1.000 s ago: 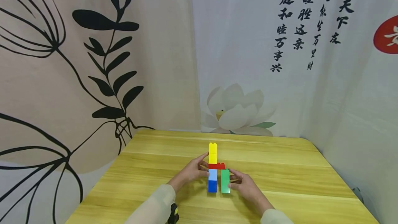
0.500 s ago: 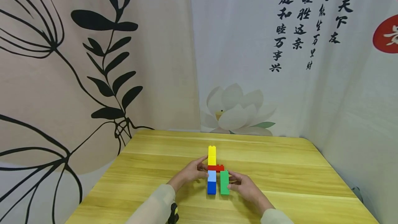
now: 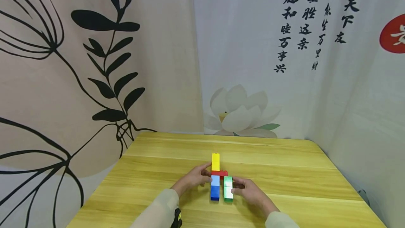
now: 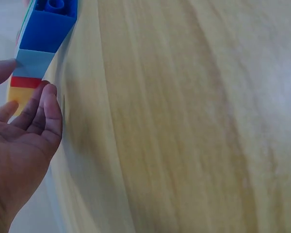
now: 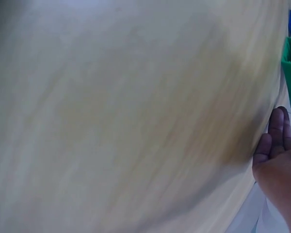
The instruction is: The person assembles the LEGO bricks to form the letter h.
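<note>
Toy building bricks are joined into one two-legged figure. Its upper part is yellow, above a red crosspiece. One leg is a light blue brick over a dark blue brick; the other is green. My left hand pinches the figure's left side around the light blue, red and yellow parts. On the other side my right hand holds the green leg. The left wrist view shows the hollow underside of the dark blue brick. Whether the figure touches the table, I cannot tell.
The wooden table spreads out around both hands. Behind it hangs a printed cloth with plant drawings and Chinese writing. A dark wristband piece sits at the left sleeve.
The brick figure has come slightly lower in the head view, and its tilt has changed a little, with light now glaring off the green leg. Both hands keep their hold.
</note>
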Motion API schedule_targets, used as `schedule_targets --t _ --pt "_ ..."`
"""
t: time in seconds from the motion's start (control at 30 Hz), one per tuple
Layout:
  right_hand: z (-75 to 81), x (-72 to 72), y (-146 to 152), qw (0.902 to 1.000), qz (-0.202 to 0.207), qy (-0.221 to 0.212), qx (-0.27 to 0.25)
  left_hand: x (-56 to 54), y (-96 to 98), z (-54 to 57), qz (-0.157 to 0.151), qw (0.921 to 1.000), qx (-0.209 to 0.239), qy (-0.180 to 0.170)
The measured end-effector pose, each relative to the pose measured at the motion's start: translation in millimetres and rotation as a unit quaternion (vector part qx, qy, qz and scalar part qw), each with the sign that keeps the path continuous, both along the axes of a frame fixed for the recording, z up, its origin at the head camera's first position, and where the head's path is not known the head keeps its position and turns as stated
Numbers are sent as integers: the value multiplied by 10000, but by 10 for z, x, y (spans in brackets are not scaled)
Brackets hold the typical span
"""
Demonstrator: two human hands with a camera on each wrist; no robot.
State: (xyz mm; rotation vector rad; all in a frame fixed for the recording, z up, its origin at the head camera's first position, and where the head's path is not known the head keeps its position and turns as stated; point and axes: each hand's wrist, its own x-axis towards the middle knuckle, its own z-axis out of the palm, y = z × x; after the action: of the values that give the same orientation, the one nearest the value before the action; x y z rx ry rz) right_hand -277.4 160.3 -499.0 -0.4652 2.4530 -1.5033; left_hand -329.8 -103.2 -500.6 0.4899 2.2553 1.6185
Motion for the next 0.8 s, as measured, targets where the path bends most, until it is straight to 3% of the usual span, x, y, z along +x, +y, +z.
schedule_targets --t 0.4,0.63,0.8 --pt "65 5 -13 9996 31 -245 170 25 -5 9 29 9996 -201 -188" --pt "66 -3 -23 9989 -104 -323 332 42 -2 -24 -4 9990 -434 131" --pt "55 -5 -22 9983 -176 -359 420 60 -6 -45 60 9988 -447 176"
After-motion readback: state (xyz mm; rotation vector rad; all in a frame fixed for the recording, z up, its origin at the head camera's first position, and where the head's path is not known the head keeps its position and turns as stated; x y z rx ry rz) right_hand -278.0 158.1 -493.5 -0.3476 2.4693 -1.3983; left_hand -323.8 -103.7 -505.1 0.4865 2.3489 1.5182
